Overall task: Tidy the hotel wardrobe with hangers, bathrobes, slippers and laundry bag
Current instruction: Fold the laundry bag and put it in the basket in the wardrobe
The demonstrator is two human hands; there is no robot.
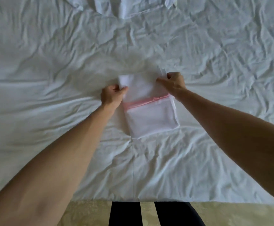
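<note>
I am looking down at the bed, its white sheet lying wrinkled all around and beyond my fingers, running out to every edge of the view except the near one; nearer than my arms a pale patterned floor is showing, with two dark-clad legs standing on it; far beyond my fingers, at the top edge, a white garment is lying on the sheet, and I cannot tell whether it is a bathrobe.

Between my two hands the laundry bag is lying on the sheet, a white mesh pouch folded into a rectangle, its lower half resting flat just nearer than my fingers; a pink zipper is running across it, slanting from beside my left wrist up toward my right wrist; the upper flap beyond the zipper is being lifted slightly off the bed.

My left hand is curling its fingers and thumb round the left corner of that flap, pinching the white fabric; my right hand is gripping the right corner in the same way, knuckles bent and fingers closed on the cloth, with a thin strip of fabric poking out just beyond them; both hands are sitting at the far end of the bag, well apart from each other, with the flap stretching between them.
</note>
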